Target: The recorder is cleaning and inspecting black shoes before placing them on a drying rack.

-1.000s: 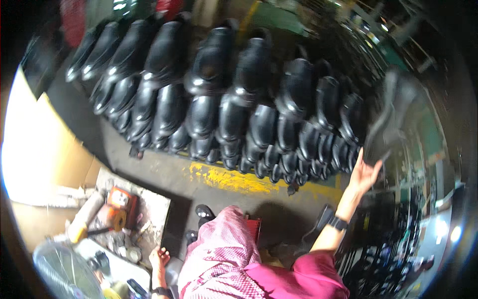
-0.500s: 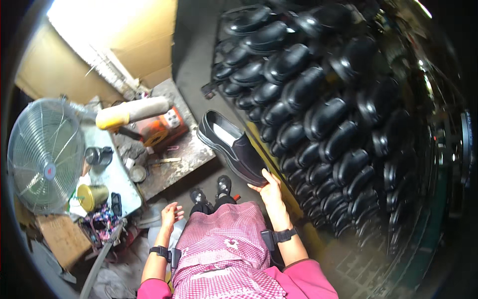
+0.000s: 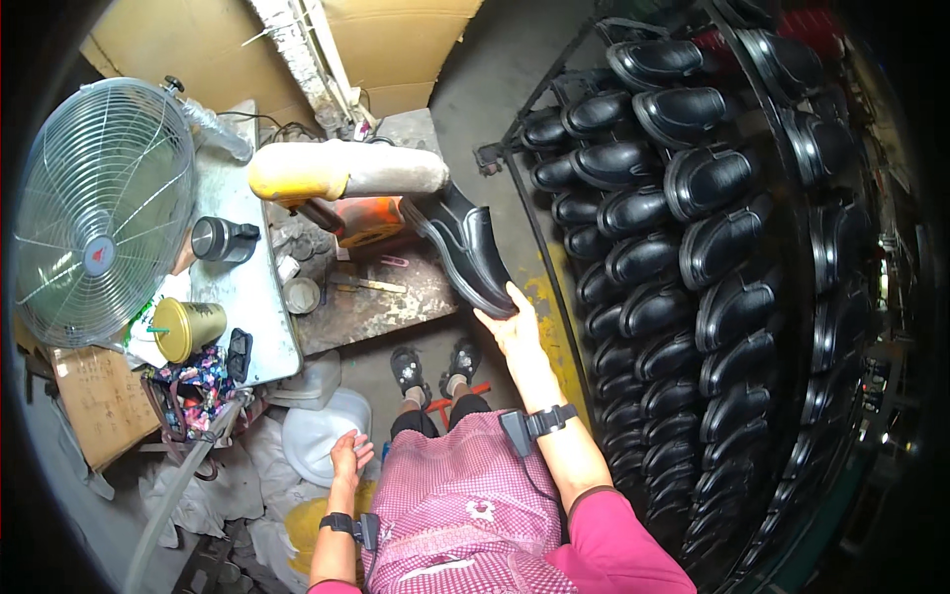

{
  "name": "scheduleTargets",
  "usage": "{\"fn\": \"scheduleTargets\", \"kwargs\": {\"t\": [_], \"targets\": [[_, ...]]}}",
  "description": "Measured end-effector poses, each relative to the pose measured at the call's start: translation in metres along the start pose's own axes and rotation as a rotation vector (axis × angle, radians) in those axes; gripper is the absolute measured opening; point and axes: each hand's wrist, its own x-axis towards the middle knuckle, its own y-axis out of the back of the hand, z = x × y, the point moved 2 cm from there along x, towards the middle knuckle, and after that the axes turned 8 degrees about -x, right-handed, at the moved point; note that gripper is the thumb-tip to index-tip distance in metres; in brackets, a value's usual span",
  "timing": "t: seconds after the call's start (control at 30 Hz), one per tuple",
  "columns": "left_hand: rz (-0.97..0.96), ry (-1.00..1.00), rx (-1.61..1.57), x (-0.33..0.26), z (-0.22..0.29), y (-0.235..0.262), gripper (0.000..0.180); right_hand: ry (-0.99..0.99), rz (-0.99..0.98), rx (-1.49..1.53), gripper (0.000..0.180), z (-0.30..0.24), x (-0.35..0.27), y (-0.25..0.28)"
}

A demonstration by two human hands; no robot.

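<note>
At the upper left of the frame a round fan (image 3: 109, 203) stood beside a pale counter (image 3: 259, 342), which carried a gold-lidded cup (image 3: 176, 332) and a dark mug (image 3: 220, 240). Low and left of centre, the left hand (image 3: 348, 457) hung near a white tub (image 3: 312, 436), its fingers loosely apart. A yellow-and-white cylinder (image 3: 341, 170) lay across the upper centre. Just beneath its right end was a black shoe (image 3: 463, 252), tilted, its lower tip pinched by the right hand (image 3: 518, 342) near mid-frame. Rows of glossy black shoes (image 3: 730, 246) filled the right side.
</note>
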Motion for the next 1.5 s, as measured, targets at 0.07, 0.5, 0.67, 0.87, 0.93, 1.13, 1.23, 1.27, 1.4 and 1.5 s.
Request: {"fn": "scheduleTargets", "kwargs": {"t": [0.07,0.5,0.67,0.87,0.93,1.13,1.23,1.27,1.4,1.5], "targets": [[-0.011,0.006,-0.037,0.0,-0.005,-0.006,0.03,-0.004,-0.009,0.0,0.035,0.001,0.013,-0.017],[0.013,0.022,-0.112,0.004,-0.012,-0.017,0.031,-0.034,-0.136,0.247,0.034,-0.01,0.061,-0.073],[0.015,0.02,-0.106,0.007,-0.012,-0.016,0.031,0.102,-0.22,0.061,0.034,-0.011,0.064,-0.069],[-0.001,0.015,-0.096,0.009,-0.007,-0.025,0.03,-0.046,-0.158,0.248,0.035,-0.015,0.052,-0.077],[-0.023,0.008,-0.087,0.012,-0.007,-0.027,0.029,-0.013,-0.18,0.22,0.036,-0.016,0.056,-0.082],[-0.012,0.005,-0.096,0.012,-0.006,-0.032,0.03,0.01,-0.089,0.165,0.04,-0.025,0.055,-0.099],[-0.005,0.014,-0.098,0.012,-0.007,-0.032,0.03,0.041,-0.059,0.098,0.04,-0.025,0.045,-0.097],[0.007,0.023,-0.095,0.012,-0.007,-0.032,0.03,0.04,-0.043,0.075,0.04,-0.026,0.04,-0.093],[0.0,0.016,-0.079,0.012,-0.007,-0.035,0.03,0.018,-0.094,0.013,0.038,-0.024,0.034,-0.055],[0.005,0.011,-0.082,0.013,-0.006,-0.038,0.029,-0.011,-0.071,-0.054,0.034,-0.021,0.024,-0.03]]}}
